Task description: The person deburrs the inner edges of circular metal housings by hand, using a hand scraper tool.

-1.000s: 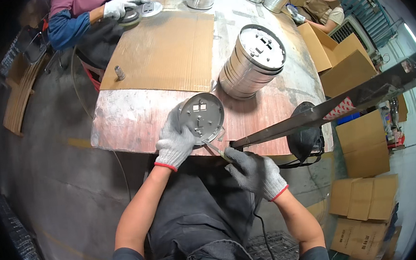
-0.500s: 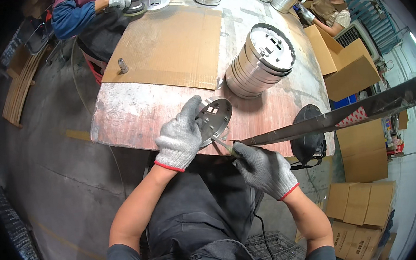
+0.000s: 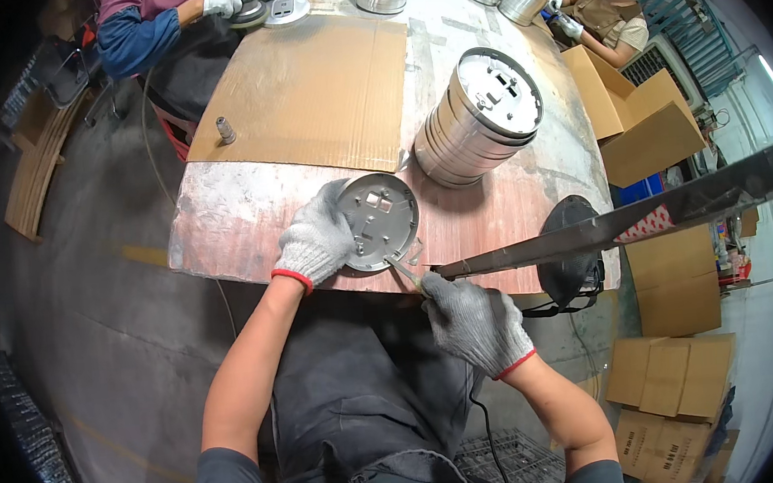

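Observation:
My left hand [image 3: 314, 238], in a grey glove with a red cuff, grips a round grey metal plate [image 3: 377, 236] by its left rim. The plate has cut-outs and small studs; its hollow inner side faces me near the table's front edge. In my gloved right hand [image 3: 476, 321] is a thin metal hand tool [image 3: 403, 270] with a pale handle. Its tip meets the plate's lower rim, though its exact kind is hard to make out. Beyond the plate stands a leaning stack of similar round metal plates [image 3: 455, 136].
A cardboard sheet [image 3: 320, 92] covers the table's left part, with a small metal fitting [image 3: 226, 130] on it. A dark bar [image 3: 674, 208] reaches in from the right, above a black object [image 3: 561, 239]. Co-workers sit at far left and far right; an open carton [image 3: 650, 130] stands right.
The plate has turned so its inner face shows more fully, and has shifted slightly left with my left hand. My right hand and the tool moved a little left, too.

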Action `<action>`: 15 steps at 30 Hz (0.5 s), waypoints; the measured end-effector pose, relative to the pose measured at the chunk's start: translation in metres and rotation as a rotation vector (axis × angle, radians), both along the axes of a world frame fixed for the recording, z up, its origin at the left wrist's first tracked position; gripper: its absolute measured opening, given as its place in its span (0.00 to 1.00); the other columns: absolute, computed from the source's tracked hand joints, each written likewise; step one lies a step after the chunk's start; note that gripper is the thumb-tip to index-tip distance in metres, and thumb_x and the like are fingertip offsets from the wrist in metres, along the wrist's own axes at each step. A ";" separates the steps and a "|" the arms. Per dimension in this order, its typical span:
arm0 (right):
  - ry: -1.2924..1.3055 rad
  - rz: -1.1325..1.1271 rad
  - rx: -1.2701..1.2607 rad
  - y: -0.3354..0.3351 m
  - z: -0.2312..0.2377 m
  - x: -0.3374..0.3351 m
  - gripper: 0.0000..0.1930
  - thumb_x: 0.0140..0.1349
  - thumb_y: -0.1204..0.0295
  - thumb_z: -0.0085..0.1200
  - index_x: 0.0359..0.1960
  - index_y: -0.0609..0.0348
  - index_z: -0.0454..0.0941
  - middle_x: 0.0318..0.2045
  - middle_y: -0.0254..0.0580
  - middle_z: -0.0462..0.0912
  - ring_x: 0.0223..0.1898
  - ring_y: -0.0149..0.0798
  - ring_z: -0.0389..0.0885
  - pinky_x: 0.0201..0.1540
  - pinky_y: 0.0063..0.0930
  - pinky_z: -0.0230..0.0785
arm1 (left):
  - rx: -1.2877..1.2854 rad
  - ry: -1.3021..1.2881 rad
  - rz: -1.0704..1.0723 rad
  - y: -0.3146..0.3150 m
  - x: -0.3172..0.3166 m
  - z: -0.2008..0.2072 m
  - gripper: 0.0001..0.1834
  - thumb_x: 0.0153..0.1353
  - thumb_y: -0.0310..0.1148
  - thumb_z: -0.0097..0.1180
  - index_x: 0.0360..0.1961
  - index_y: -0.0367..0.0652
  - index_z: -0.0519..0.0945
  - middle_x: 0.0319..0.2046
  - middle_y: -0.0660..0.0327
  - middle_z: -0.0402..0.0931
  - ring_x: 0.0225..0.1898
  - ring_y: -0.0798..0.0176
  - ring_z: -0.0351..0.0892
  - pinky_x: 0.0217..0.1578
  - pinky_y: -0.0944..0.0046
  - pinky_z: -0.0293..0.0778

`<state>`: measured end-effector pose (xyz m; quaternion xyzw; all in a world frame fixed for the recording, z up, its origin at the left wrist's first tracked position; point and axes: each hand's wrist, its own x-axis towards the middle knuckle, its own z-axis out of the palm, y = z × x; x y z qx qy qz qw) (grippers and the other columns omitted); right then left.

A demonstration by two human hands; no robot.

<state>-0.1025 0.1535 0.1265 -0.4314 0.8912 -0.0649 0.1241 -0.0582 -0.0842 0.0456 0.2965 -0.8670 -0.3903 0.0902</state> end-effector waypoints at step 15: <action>0.042 -0.027 -0.373 0.033 -0.045 -0.003 0.16 0.66 0.58 0.58 0.52 0.46 0.77 0.29 0.49 0.86 0.29 0.55 0.86 0.30 0.47 0.79 | -0.084 -0.102 -0.024 0.006 0.003 0.008 0.26 0.67 0.33 0.51 0.67 0.53 0.70 0.49 0.46 0.83 0.51 0.38 0.83 0.51 0.43 0.79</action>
